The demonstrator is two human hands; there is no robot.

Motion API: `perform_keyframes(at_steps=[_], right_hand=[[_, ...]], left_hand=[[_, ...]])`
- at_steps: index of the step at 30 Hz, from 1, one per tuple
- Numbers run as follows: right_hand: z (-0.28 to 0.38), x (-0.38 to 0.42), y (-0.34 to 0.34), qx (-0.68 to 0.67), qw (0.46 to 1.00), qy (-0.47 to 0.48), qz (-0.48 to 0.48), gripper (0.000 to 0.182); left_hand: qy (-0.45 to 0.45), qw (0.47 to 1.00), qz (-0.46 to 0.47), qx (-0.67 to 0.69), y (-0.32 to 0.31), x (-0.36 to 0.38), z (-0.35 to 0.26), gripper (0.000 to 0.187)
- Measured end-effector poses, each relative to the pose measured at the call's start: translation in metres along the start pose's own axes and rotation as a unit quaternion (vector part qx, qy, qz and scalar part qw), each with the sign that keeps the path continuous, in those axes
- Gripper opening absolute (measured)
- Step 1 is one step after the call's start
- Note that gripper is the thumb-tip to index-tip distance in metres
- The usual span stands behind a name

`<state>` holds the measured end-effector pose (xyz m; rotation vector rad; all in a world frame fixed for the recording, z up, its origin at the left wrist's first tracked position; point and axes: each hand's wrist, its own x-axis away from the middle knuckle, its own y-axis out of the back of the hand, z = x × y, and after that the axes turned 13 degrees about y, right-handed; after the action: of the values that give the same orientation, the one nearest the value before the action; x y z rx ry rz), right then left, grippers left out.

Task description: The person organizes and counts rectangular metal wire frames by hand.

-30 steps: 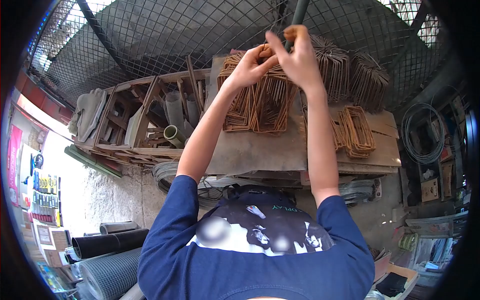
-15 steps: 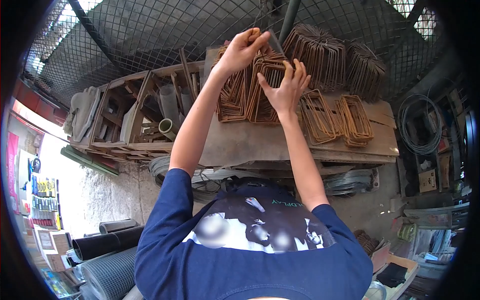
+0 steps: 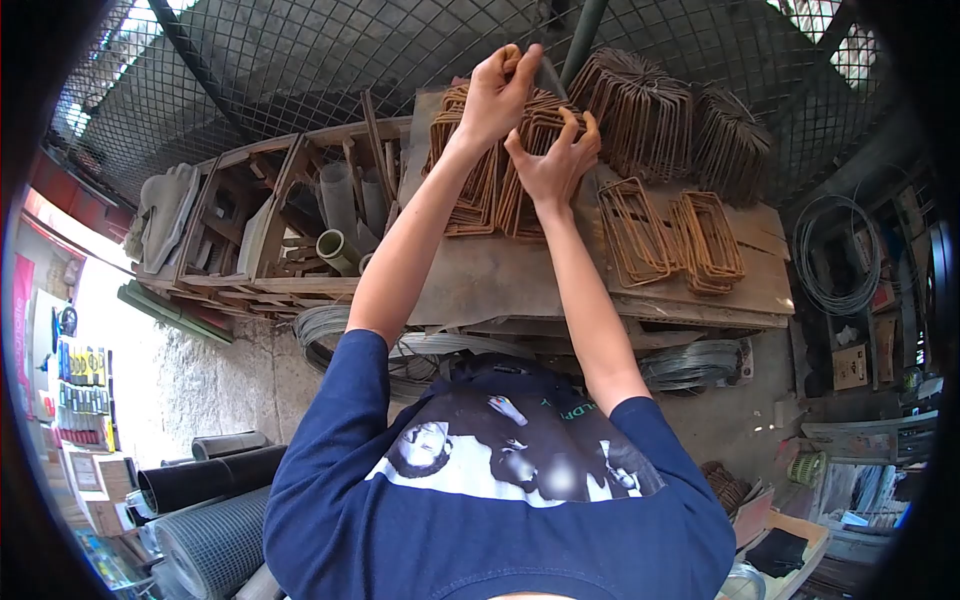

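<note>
My left hand point(image 3: 500, 98) is raised over a bundle of rusty rebar stirrups point(image 3: 475, 215), its fingers curled in with the thumb pressed against them. Whatever it pinches, if anything, is hidden or too thin to make out. Lower and to the right, my right hand point(image 3: 556, 168) is in front of a second bundle of stirrups point(image 3: 517, 205). Its thumb and bent fingers are apart, and no object shows between them. Both bundles stand side by side on a wooden table point(image 3: 480, 275), partly covered by my hands.
More stirrups point(image 3: 640, 235) lie on the table's right side, with dark stirrup stacks point(image 3: 635, 115) behind. A wire mesh fence point(image 3: 330, 70) runs along the back. Wooden racks point(image 3: 225, 225) hold pipes at left; wire coils point(image 3: 690, 365) sit below the table.
My left hand has risen slightly and turned, still closed. My right hand has shifted left and a little down, its fingers more bent. The view has shifted slightly.
</note>
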<state>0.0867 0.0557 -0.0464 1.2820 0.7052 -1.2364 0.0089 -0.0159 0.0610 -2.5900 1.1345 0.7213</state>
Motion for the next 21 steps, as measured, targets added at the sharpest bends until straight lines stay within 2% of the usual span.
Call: perform_keyframes(at_steps=[2, 7, 9, 10, 11, 13, 14, 15, 17, 18, 19, 20, 21], right_hand=[[-0.011, -0.004, -0.004, -0.009, 1.0, 0.017, -0.017, 0.075], [-0.026, -0.004, 0.009, -0.048, 0.998, 0.025, 0.037, 0.075], [-0.024, 0.002, 0.018, -0.005, 0.998, 0.027, 0.063, 0.078], [-0.012, 0.0, 0.028, 0.061, 0.995, 0.019, 0.082, 0.075], [-0.008, -0.009, 0.029, 0.059, 0.995, 0.018, 0.085, 0.075], [0.0, -0.034, 0.031, -0.134, 0.981, 0.142, -0.018, 0.064], [0.01, -0.043, 0.032, -0.288, 0.952, 0.09, 0.046, 0.052], [0.007, -0.049, 0.025, -0.289, 0.952, 0.086, 0.049, 0.052], [-0.002, -0.063, 0.007, -0.451, 0.878, 0.071, 0.145, 0.039], [-0.004, -0.067, 0.008, -0.451, 0.876, 0.075, 0.154, 0.039], [-0.006, -0.074, 0.009, -0.507, 0.836, 0.069, 0.196, 0.029], [-0.004, -0.079, 0.009, -0.56, 0.79, 0.062, 0.24, 0.029], [0.002, -0.08, 0.009, -0.562, 0.783, 0.07, 0.255, 0.029]], left_hand=[[0.033, 0.996, -0.032, 0.077, -0.004, 0.003, -0.002, 0.036], [0.018, 0.998, -0.029, 0.057, -0.013, 0.007, 0.004, 0.036], [-0.006, 0.999, -0.038, 0.006, -0.016, 0.009, 0.005, 0.036], [-0.011, 0.999, -0.032, -0.016, -0.014, 0.009, 0.003, 0.036], [-0.009, 0.999, -0.033, -0.018, -0.011, 0.009, 0.001, 0.036], [0.005, 0.996, 0.027, -0.081, -0.004, 0.007, -0.013, 0.037], [-0.036, 0.988, 0.051, -0.138, 0.001, 0.003, -0.013, 0.036], [-0.031, 0.989, 0.051, -0.138, 0.002, 0.003, -0.021, 0.036], [-0.033, 0.974, 0.088, -0.205, 0.003, 0.005, -0.035, 0.035], [-0.083, 0.956, 0.088, -0.267, 0.011, -0.003, -0.031, 0.041], [-0.08, 0.958, 0.076, -0.263, 0.011, -0.006, -0.029, 0.041], [-0.133, 0.937, 0.032, -0.321, 0.009, -0.01, -0.027, 0.04], [-0.181, 0.907, -0.014, -0.379, 0.012, -0.009, -0.029, 0.042]])
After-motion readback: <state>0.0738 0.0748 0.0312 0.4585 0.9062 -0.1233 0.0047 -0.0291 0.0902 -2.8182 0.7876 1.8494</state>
